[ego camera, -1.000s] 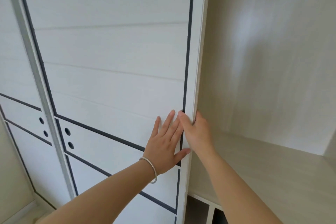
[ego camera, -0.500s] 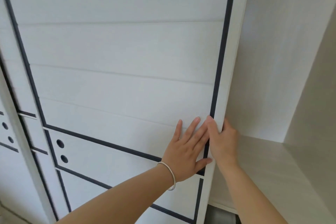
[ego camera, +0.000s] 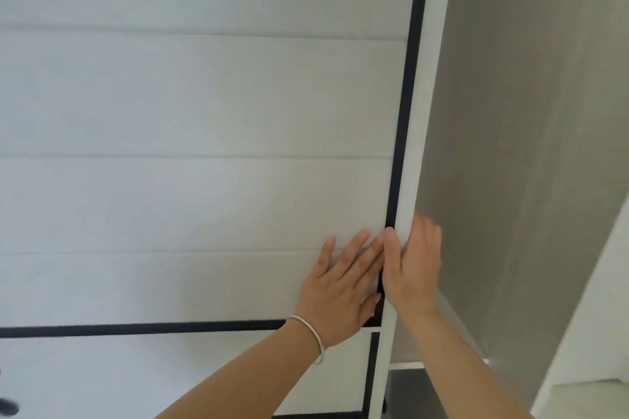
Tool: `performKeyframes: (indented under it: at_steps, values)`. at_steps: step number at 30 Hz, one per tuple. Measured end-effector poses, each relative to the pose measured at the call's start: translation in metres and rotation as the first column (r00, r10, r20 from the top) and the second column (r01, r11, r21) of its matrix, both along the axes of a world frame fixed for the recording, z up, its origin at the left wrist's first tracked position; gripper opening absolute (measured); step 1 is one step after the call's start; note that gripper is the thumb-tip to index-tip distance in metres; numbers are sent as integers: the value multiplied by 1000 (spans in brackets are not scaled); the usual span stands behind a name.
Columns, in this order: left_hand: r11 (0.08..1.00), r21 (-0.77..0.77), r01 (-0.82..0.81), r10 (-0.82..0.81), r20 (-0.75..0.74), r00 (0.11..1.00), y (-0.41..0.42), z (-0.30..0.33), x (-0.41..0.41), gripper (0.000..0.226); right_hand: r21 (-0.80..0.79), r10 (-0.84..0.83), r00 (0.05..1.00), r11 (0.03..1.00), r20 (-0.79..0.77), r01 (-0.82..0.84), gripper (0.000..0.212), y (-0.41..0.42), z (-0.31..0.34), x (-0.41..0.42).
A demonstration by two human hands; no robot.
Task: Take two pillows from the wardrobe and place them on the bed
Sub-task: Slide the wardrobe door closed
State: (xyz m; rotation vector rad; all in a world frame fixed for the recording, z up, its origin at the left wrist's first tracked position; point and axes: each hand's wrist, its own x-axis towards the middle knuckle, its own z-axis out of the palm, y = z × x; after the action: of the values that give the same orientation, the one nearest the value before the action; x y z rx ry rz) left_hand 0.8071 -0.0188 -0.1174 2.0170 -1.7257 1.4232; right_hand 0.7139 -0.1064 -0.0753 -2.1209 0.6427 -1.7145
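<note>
Door (ego camera: 211,95) of the wardrobe fills most of my view: white, with faint grooves running across it and a black strip framing its panel. My left hand (ego camera: 340,286) lies flat on the door's face near its right edge, fingers (ego camera: 354,248) straight and a little spread, palm pressing the panel. A thin bracelet (ego camera: 315,337) circles that wrist. My right hand (ego camera: 413,265) grips the door's right edge (ego camera: 422,112): the thumb (ego camera: 391,248) lies on the front beside the black strip, and the other fingers wrap round behind the edge, slightly blurred. My 2 hands sit just beside each other, the left fingertips almost touching the right thumb.

To the right of the edge the wardrobe's inside (ego camera: 517,146) shows as a plain grey-beige wall, with a pale side panel (ego camera: 592,299) slanting up at the far right. Below my right forearm a white shelf edge (ego camera: 405,365) runs across, with a darker space under it. No pillows show in the part of the wardrobe I can see.
</note>
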Motion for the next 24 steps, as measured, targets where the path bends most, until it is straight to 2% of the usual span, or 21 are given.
performKeyframes:
  at_steps: [4, 10, 19, 24]
  values:
    - [998, -8, 55, -56, -30, 998, -27, 2, -24, 69, -102, -251, 968, 963, -8, 249, 61, -22, -10, -23]
    - [994, 10, 112, -111, -48, 993, -62, 3, -55, 73, -219, -528, 849, 828, 4, 516, 53, -55, -15, -52]
    - [986, 22, 166, -164, -61, 985, -99, 5, -89, 79, -392, -722, 689, 617, 64, 683, 48, -94, -15, -89]
    - [983, 34, 179, -176, -69, 982, -115, 7, -106, 79, -426, -746, 659, 568, 95, 705, 45, -106, -13, -104]
